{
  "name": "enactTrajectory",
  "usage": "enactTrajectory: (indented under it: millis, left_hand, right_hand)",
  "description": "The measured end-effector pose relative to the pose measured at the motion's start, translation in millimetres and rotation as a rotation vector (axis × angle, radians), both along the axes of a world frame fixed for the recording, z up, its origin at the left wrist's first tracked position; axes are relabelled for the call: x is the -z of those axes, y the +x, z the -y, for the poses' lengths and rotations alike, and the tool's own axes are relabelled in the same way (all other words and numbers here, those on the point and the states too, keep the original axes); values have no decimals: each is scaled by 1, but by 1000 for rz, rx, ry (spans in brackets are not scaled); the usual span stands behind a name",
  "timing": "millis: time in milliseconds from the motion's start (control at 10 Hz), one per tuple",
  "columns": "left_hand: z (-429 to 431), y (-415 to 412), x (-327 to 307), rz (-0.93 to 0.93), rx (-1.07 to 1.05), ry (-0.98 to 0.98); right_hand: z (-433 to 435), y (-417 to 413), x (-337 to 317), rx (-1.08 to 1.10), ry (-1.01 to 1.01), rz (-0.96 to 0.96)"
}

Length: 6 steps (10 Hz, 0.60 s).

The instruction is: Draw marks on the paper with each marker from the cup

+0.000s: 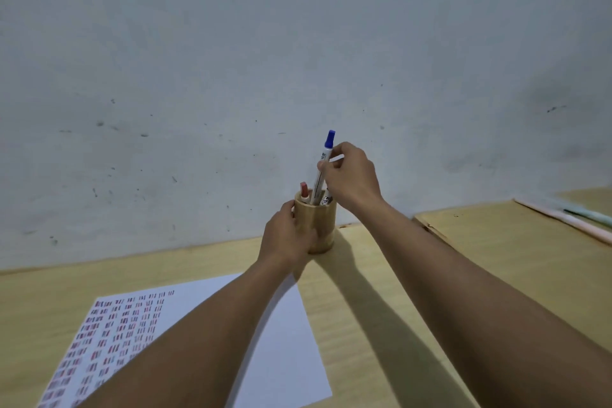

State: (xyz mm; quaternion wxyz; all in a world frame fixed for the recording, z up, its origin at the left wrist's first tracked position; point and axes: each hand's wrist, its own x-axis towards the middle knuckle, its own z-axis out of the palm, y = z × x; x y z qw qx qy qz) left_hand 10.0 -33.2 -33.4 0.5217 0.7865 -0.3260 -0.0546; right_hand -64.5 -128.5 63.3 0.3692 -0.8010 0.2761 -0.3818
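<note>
A scuffed pale grey wall (231, 60) rises behind the light wooden tabletop (381, 308), with pale pink and green sticks (576, 220) lying at that tabletop's far right edge.

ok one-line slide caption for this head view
Right hand pinches blue-capped marker in wooden cup, gripped by left hand, beside marked paper.

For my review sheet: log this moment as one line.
left hand: steadies wooden cup | right hand: pinches blue-capped marker, lower end in cup | red-capped marker: in cup | paper: partly marked

Both hands extended forward: left (287, 235) wrapped, apparently gripping; right (352, 175) raised, fingertips pinched.
</note>
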Motion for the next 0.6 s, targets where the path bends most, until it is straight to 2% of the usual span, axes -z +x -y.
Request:
enactTrajectory:
  millis: [400, 600]
  left_hand:
    - [11, 8, 16, -16, 0, -32]
    - [-3, 0, 0, -53, -31, -11]
  right_hand:
    - [3, 6, 24, 22, 49, -292]
    - [-5, -11, 9, 90, 89, -191]
